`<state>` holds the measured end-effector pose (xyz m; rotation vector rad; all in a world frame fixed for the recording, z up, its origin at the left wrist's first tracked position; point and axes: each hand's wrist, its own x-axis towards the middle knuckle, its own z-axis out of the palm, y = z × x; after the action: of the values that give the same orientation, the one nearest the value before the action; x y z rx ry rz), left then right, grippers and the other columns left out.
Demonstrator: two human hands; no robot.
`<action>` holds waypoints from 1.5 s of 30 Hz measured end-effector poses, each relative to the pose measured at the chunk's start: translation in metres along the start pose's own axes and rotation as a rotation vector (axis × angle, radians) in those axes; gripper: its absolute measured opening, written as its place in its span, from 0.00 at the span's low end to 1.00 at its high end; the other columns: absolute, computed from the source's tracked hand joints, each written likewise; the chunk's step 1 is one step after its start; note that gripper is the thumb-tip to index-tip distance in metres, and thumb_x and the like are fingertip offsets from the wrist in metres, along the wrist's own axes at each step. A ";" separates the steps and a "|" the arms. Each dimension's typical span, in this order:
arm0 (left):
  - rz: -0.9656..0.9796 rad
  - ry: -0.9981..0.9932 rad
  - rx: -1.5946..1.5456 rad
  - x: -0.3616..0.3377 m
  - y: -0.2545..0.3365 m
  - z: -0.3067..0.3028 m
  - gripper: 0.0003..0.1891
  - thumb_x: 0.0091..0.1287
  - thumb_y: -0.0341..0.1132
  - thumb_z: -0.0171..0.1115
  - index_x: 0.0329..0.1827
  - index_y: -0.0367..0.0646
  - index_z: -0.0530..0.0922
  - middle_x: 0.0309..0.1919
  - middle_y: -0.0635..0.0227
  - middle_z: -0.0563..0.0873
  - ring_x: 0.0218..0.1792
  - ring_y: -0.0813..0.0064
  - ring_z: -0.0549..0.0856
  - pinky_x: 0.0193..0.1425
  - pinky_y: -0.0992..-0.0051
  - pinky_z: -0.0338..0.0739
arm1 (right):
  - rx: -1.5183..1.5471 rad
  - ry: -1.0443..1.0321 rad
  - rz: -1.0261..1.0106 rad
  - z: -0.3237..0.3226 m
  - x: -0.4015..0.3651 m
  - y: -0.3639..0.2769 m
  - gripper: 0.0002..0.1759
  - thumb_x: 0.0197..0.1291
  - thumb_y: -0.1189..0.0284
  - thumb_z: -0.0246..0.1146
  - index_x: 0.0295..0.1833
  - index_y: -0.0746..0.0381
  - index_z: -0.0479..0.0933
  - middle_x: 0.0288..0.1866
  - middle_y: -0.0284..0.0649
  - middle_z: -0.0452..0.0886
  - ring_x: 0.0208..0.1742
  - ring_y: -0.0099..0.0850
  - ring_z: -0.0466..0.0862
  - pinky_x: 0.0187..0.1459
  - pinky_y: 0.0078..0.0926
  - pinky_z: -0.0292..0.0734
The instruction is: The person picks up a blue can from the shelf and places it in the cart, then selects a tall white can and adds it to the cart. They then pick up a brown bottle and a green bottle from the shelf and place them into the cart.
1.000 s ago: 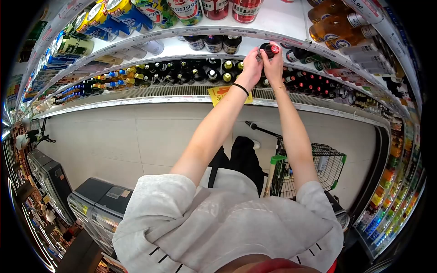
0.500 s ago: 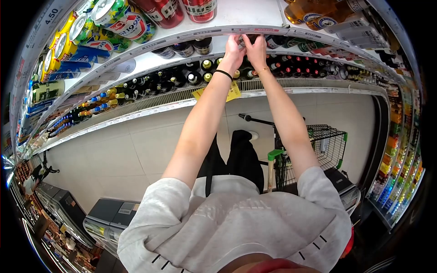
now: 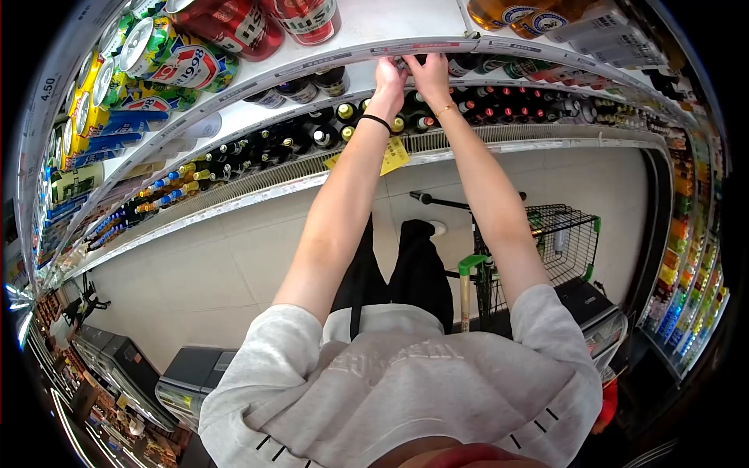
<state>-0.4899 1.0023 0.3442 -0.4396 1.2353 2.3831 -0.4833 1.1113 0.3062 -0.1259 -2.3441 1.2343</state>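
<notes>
Both my arms stretch forward to a shelf of drinks. My left hand reaches in just under the upper shelf's front edge, its fingers curled. Beside it, my right hand is at the same height, thumb towards the left hand. The fingertips of both are partly hidden below the shelf edge, and what lies between them is too small and dark to make out. Dark jars or cans stand left of my hands on that level. Red cans are on the shelf above.
Bottles with coloured caps line the lower shelf, where a yellow tag hangs. A black wire shopping cart with a green-ended handle is at my right. Dark bins stand behind at the left.
The view has shifted slightly, with the shelf goods displaced to the left in it. Both hands remain close together under the shelf edge, the right fingers a little more spread.
</notes>
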 end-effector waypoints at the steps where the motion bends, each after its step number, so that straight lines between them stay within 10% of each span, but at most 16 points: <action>1: 0.014 0.004 0.001 0.000 -0.002 0.000 0.28 0.86 0.49 0.36 0.78 0.40 0.65 0.81 0.60 0.66 0.76 0.58 0.68 0.82 0.56 0.63 | -0.011 -0.014 0.020 -0.005 0.000 -0.005 0.30 0.62 0.61 0.74 0.61 0.70 0.76 0.58 0.62 0.81 0.60 0.64 0.78 0.63 0.52 0.75; 16: -0.005 -0.001 0.012 0.006 -0.005 0.023 0.28 0.85 0.54 0.37 0.74 0.44 0.70 0.72 0.64 0.76 0.74 0.69 0.72 0.79 0.63 0.66 | -0.177 0.081 -0.037 -0.023 0.011 -0.005 0.23 0.63 0.63 0.73 0.55 0.69 0.80 0.55 0.59 0.85 0.56 0.61 0.82 0.58 0.52 0.77; 31: -0.044 -0.125 0.092 0.017 -0.016 0.010 0.32 0.85 0.52 0.32 0.81 0.38 0.60 0.82 0.52 0.62 0.80 0.51 0.61 0.80 0.52 0.65 | -0.209 0.107 0.045 -0.031 0.007 -0.009 0.29 0.63 0.58 0.73 0.57 0.72 0.78 0.54 0.63 0.84 0.56 0.63 0.82 0.59 0.51 0.78; 37: -0.104 -0.207 0.374 0.043 -0.019 -0.016 0.22 0.74 0.29 0.54 0.70 0.32 0.75 0.70 0.50 0.80 0.60 0.53 0.86 0.68 0.63 0.81 | -0.278 0.062 0.000 -0.032 0.004 0.000 0.30 0.66 0.59 0.70 0.61 0.73 0.75 0.56 0.66 0.82 0.59 0.64 0.80 0.60 0.53 0.77; 39: 0.340 -0.176 0.937 0.044 -0.029 -0.018 0.22 0.69 0.33 0.64 0.63 0.30 0.81 0.60 0.47 0.88 0.58 0.57 0.90 0.64 0.64 0.84 | -0.315 0.092 -0.014 -0.035 0.004 -0.005 0.29 0.67 0.59 0.69 0.61 0.73 0.74 0.55 0.66 0.81 0.59 0.64 0.79 0.59 0.54 0.77; 45: 0.667 -0.076 0.870 0.041 -0.047 0.000 0.20 0.54 0.40 0.80 0.44 0.34 0.88 0.36 0.46 0.91 0.41 0.46 0.92 0.48 0.59 0.86 | -0.190 0.303 0.018 -0.039 -0.013 -0.017 0.19 0.67 0.68 0.72 0.56 0.71 0.78 0.48 0.57 0.83 0.48 0.53 0.86 0.52 0.42 0.84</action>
<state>-0.5023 1.0357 0.2927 0.3905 2.4550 1.9598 -0.4516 1.1268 0.3332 -0.3709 -2.1903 0.9245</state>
